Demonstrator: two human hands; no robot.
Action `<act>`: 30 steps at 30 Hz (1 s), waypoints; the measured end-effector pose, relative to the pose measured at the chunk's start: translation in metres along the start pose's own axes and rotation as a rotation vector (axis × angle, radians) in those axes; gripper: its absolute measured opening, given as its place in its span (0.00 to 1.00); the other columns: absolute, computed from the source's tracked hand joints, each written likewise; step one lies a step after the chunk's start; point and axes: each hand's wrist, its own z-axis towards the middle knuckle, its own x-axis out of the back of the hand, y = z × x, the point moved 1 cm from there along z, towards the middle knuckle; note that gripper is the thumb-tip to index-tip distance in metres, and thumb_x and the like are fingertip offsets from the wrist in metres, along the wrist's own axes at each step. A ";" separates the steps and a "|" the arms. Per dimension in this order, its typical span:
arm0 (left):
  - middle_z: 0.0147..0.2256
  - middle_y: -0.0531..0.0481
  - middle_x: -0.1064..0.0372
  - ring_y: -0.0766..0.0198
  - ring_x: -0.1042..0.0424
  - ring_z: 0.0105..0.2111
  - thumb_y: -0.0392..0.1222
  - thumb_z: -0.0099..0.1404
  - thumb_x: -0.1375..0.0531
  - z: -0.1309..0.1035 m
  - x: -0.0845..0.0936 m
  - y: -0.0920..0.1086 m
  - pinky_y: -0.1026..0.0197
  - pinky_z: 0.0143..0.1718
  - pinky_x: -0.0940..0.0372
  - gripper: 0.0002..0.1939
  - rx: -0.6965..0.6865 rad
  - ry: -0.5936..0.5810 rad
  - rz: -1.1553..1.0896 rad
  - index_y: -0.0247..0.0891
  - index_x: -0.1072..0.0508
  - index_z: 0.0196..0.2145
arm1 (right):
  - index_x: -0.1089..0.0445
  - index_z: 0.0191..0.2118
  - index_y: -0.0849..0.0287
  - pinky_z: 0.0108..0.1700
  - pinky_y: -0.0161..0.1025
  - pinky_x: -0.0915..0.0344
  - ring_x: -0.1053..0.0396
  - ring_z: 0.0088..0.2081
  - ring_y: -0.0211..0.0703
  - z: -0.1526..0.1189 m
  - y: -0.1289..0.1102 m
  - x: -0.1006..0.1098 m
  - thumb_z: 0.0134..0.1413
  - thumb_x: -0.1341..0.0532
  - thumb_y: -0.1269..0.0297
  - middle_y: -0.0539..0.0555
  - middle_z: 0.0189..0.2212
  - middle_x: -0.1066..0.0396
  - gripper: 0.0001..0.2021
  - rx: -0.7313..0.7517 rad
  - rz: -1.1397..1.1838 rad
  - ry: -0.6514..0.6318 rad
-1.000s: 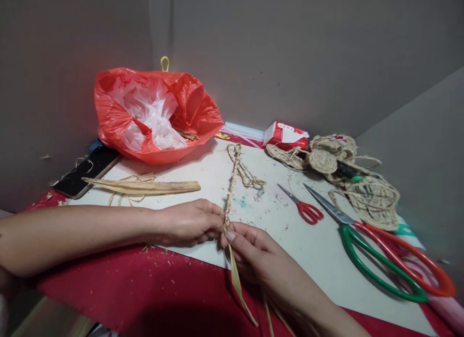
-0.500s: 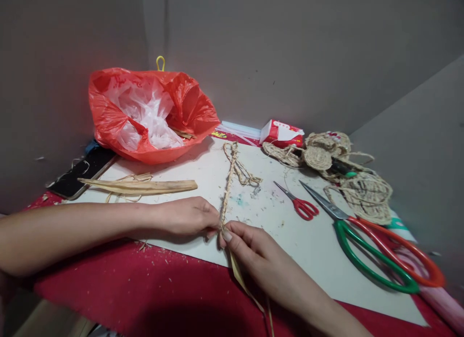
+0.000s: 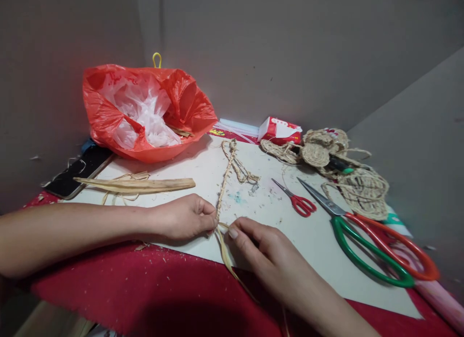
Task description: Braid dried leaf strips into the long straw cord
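A thin braided straw cord [image 3: 224, 187] runs away from me across the white board [image 3: 268, 250], its far end looped back. My left hand [image 3: 188, 216] pinches the cord's near end, fingers closed. Just to the right, my right hand [image 3: 259, 242] grips a dry straw strand [image 3: 224, 225] between thumb and forefinger and holds it out sideways from the braid. Another flat strand [image 3: 225, 255] hangs loose from the braid's end, over the board's front edge. Beyond my left hand lies a wide dry leaf strip [image 3: 145, 185].
A red plastic bag [image 3: 195, 102] with white plastic inside stands at the back left, beside a black phone [image 3: 79, 175]. On the right lie small red scissors [image 3: 302, 206], large scissors [image 3: 337, 230] and coiled straw pieces [image 3: 362, 187]. A tissue pack [image 3: 277, 131] sits behind.
My right hand has moved slightly right, away from my left, drawing one strand out from the braid's end. The other strand now hangs free between the hands. The view has shifted a little.
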 end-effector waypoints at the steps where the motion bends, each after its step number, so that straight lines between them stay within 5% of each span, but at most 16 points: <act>1: 0.18 0.59 0.47 0.73 0.50 0.20 0.41 0.59 0.48 0.000 0.000 -0.001 0.67 0.24 0.52 0.12 -0.005 0.003 -0.001 0.35 0.38 0.20 | 0.42 0.25 0.58 0.26 0.33 0.48 0.46 0.24 0.36 -0.001 -0.002 0.001 0.61 0.50 0.57 0.47 0.21 0.43 0.15 -0.024 0.066 -0.031; 6: 0.20 0.56 0.38 0.72 0.43 0.22 0.40 0.61 0.48 -0.001 -0.005 -0.007 0.68 0.26 0.47 0.13 -0.046 -0.027 -0.141 0.34 0.34 0.21 | 0.42 0.26 0.58 0.23 0.31 0.49 0.51 0.20 0.33 -0.004 -0.011 -0.012 0.62 0.52 0.57 0.45 0.18 0.48 0.15 -0.095 0.355 -0.190; 9: 0.21 0.54 0.35 0.71 0.38 0.23 0.40 0.61 0.47 -0.001 -0.008 -0.006 0.67 0.29 0.43 0.14 -0.062 -0.064 -0.260 0.33 0.33 0.21 | 0.42 0.24 0.58 0.24 0.31 0.48 0.48 0.22 0.34 -0.005 -0.012 -0.024 0.62 0.52 0.59 0.46 0.18 0.45 0.16 -0.029 0.238 -0.110; 13: 0.16 0.57 0.41 0.74 0.45 0.18 0.40 0.60 0.44 -0.003 -0.011 -0.004 0.68 0.24 0.48 0.15 -0.004 0.000 -0.390 0.33 0.35 0.18 | 0.41 0.23 0.57 0.25 0.34 0.45 0.42 0.21 0.37 -0.007 -0.005 -0.033 0.62 0.53 0.59 0.50 0.18 0.39 0.17 0.064 0.010 0.017; 18: 0.21 0.54 0.35 0.72 0.40 0.22 0.44 0.58 0.41 -0.003 -0.015 -0.008 0.67 0.27 0.46 0.13 -0.030 0.022 -0.476 0.32 0.30 0.22 | 0.33 0.33 0.59 0.26 0.36 0.43 0.36 0.21 0.41 -0.009 0.001 -0.037 0.62 0.55 0.61 0.54 0.21 0.30 0.15 0.129 -0.175 0.056; 22: 0.17 0.56 0.38 0.74 0.45 0.18 0.44 0.56 0.38 -0.004 -0.014 -0.007 0.67 0.23 0.51 0.11 0.019 0.061 -0.436 0.31 0.27 0.24 | 0.33 0.26 0.57 0.25 0.33 0.44 0.39 0.20 0.36 -0.019 -0.014 -0.030 0.61 0.51 0.61 0.50 0.20 0.32 0.15 0.152 -0.128 -0.168; 24: 0.13 0.60 0.45 0.76 0.53 0.15 0.44 0.55 0.37 -0.004 -0.013 -0.004 0.67 0.19 0.57 0.11 0.050 0.060 -0.421 0.31 0.27 0.25 | 0.33 0.23 0.57 0.25 0.31 0.45 0.39 0.21 0.35 -0.028 -0.024 -0.022 0.59 0.46 0.60 0.48 0.20 0.33 0.15 0.192 0.020 -0.385; 26: 0.10 0.62 0.51 0.76 0.58 0.13 0.46 0.54 0.36 -0.005 -0.012 -0.002 0.65 0.18 0.62 0.13 0.070 0.046 -0.437 0.32 0.28 0.24 | 0.31 0.23 0.57 0.25 0.31 0.44 0.38 0.22 0.35 -0.033 -0.027 -0.012 0.57 0.43 0.57 0.49 0.20 0.33 0.15 0.219 0.197 -0.449; 28: 0.09 0.63 0.53 0.76 0.60 0.12 0.49 0.53 0.36 -0.005 -0.012 -0.002 0.64 0.17 0.66 0.15 0.073 0.024 -0.454 0.32 0.29 0.25 | 0.33 0.20 0.58 0.22 0.32 0.45 0.42 0.20 0.35 -0.031 -0.022 0.000 0.57 0.44 0.52 0.49 0.17 0.38 0.19 0.182 0.366 -0.198; 30: 0.09 0.63 0.54 0.75 0.61 0.12 0.51 0.53 0.36 -0.005 -0.012 -0.002 0.63 0.17 0.68 0.16 0.065 0.011 -0.452 0.33 0.30 0.25 | 0.37 0.19 0.58 0.19 0.32 0.49 0.48 0.17 0.34 -0.023 -0.011 0.010 0.58 0.46 0.50 0.47 0.14 0.45 0.22 0.056 0.494 0.214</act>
